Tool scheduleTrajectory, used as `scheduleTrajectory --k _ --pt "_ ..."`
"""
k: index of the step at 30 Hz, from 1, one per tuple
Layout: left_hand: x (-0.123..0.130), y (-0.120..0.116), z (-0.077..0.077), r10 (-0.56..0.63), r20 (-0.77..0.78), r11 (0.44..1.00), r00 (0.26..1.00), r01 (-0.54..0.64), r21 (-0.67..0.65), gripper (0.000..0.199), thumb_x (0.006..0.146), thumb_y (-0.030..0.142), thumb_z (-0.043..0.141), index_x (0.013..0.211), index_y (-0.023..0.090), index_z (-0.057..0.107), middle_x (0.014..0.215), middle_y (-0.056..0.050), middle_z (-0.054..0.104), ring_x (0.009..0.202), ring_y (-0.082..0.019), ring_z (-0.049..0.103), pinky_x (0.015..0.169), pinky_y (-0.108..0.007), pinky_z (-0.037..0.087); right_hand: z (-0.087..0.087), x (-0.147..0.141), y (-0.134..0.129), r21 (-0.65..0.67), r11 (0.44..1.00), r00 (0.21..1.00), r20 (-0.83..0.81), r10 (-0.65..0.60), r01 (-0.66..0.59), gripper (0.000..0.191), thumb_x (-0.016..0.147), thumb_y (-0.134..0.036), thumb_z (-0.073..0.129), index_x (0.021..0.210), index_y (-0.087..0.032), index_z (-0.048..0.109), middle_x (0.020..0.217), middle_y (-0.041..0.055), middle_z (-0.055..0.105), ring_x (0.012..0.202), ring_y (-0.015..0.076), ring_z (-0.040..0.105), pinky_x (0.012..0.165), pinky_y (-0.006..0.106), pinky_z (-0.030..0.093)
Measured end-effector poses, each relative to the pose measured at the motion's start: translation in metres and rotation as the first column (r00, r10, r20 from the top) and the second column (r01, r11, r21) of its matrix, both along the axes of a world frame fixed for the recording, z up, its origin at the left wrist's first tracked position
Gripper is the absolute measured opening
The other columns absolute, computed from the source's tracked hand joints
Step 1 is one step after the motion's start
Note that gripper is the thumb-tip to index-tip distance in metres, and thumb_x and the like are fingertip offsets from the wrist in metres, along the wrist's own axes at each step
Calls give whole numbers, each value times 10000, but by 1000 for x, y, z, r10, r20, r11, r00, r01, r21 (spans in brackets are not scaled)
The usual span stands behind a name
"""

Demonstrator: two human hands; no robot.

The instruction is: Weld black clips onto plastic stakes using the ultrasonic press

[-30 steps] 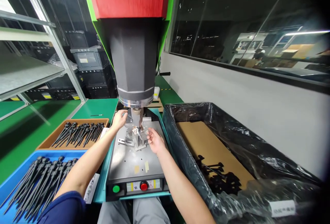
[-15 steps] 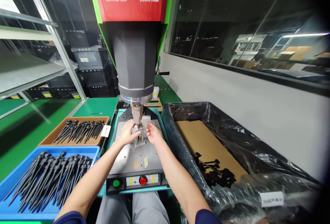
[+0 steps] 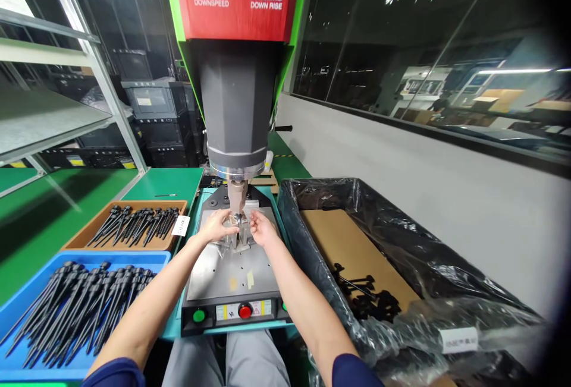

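Observation:
My left hand (image 3: 217, 225) is at the left side of the metal fixture (image 3: 241, 241), thumb and fingers apart around its upper part. On the right side of the fixture is my right hand (image 3: 262, 227), its fingers curled with the tips near each other; whether they hold something small is hidden. Directly above the fixture, the metal horn (image 3: 237, 195) of the press (image 3: 236, 96) points down between my hands. A small dark part seems to stand in the fixture under the horn, too small to make out well.
A blue tray (image 3: 163, 263) and a brown tray (image 3: 129, 246) with several black stemmed parts stand at the left. At the right is a bin lined with black plastic (image 3: 307, 256), holding cardboard and black parts. Green (image 3: 198, 315) and red (image 3: 245, 311) buttons line the front.
My left hand has shifted slightly left, away from the fixture's middle, uncovering more of it. The right hand stays close beside the fixture. The whole view has shifted slightly.

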State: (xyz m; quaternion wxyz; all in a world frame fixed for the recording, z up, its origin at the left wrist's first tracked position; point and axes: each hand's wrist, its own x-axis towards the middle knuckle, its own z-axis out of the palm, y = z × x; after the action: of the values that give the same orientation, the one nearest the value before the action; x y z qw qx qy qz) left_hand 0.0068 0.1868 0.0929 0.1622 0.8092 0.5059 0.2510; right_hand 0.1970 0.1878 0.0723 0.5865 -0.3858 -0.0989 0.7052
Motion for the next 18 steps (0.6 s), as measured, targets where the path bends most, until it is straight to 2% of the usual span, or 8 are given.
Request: scheduleTrajectory --k 6,11,14,18 --pt "4 0 7 -18 -25 1000 1000 18 -23 473 686 584 683 942 190 629 939 -63 632 942 -264 574 824 -359 431 0 1 3 -13 1000 1000 -2 -15 15 84 884 -173 591 817 -156 638 601 -20 614 381 48 464 298 114 284" --pt "8 -2 7 -28 5 1000 1000 28 12 437 684 560 695 896 187 611 968 -73 638 988 -278 574 855 -367 437 -4 2 2 -24 1000 1000 0 -12 12 76 879 -184 604 816 -157 637 595 -21 611 381 51 466 301 115 286" --pt "7 -3 7 -29 22 999 999 29 22 481 686 550 703 963 167 620 1026 -99 641 1022 -296 574 873 -382 442 -4 3 1 -25 1000 1000 -3 -9 9 107 897 -206 591 812 -155 632 603 -17 612 385 48 466 308 113 286" --pt "5 -4 6 -11 69 1000 998 11 -6 624 675 536 727 1162 166 601 1154 -124 631 1096 -315 570 928 -404 438 -3 5 -1 -13 1000 1000 -13 -1 1 157 923 -262 576 816 -159 629 617 -11 613 389 50 462 305 114 281"
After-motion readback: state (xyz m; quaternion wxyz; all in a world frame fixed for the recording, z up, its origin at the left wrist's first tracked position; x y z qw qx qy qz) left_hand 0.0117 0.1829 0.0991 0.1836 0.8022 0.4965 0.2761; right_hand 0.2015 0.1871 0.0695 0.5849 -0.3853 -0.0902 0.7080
